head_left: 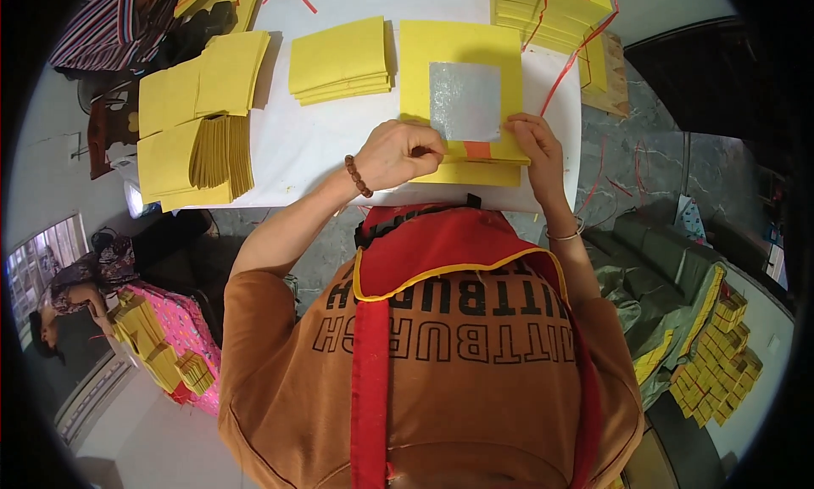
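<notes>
On the white table in front of me lies yellow paper (458,41) bearing a silver foil square (465,100), with a small orange-red patch (477,149) below the square. My left hand (403,152), a brown bead bracelet at its wrist, is closed at the paper's lower left, its fingertips pinching near the edge. At the lower right my right hand (536,139) is closed too, thumb and fingers gripping the paper's side. Between the hands the lower edge looks raised in a fold, with more yellow paper showing beneath it.
A small yellow paper stack (339,61) lies left of the foil sheet, and bigger stacks (193,124) stand farther left. Tied yellow bundles (551,14) sit at the back right with red straps (566,72). Another person (72,290) works at a pink-covered table at far left.
</notes>
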Motion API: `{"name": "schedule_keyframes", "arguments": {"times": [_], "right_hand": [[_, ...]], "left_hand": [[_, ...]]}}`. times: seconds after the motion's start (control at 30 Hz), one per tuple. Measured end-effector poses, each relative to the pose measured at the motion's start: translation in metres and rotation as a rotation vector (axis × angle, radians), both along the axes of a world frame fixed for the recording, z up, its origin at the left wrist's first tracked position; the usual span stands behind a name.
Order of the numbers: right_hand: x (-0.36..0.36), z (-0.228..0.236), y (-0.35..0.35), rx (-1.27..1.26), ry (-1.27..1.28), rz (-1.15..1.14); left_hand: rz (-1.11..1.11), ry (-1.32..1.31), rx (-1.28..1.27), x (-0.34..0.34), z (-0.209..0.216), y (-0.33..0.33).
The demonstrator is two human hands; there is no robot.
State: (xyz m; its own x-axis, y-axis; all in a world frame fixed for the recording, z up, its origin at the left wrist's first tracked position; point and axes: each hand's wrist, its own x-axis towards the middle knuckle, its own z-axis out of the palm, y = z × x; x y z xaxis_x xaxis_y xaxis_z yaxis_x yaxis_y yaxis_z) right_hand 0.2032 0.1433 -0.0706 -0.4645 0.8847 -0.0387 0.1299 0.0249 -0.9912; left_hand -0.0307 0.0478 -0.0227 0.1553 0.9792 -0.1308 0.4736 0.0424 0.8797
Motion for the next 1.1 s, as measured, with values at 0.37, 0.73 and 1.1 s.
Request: {"name": "schedule_keyframes", "arguments": {"times": [0.37,0.73,1.1], "right_hand": [[0.0,0.0,0.0,-0.002,-0.003,-0.002],[0.015,-0.007,0.001,0.287,-0.049,0.187],[0.007,-0.015,-0.002,0.113,-0.013,0.046]], "left_hand": [[-0.033,-0.076,-0.203,-0.005,0.004,0.007],[0.05,-0.298,-0.296,-0.013,-0.005,0.011],[-0.121,0.507,0.483,-0.031,-0.009,-0.002]]}}
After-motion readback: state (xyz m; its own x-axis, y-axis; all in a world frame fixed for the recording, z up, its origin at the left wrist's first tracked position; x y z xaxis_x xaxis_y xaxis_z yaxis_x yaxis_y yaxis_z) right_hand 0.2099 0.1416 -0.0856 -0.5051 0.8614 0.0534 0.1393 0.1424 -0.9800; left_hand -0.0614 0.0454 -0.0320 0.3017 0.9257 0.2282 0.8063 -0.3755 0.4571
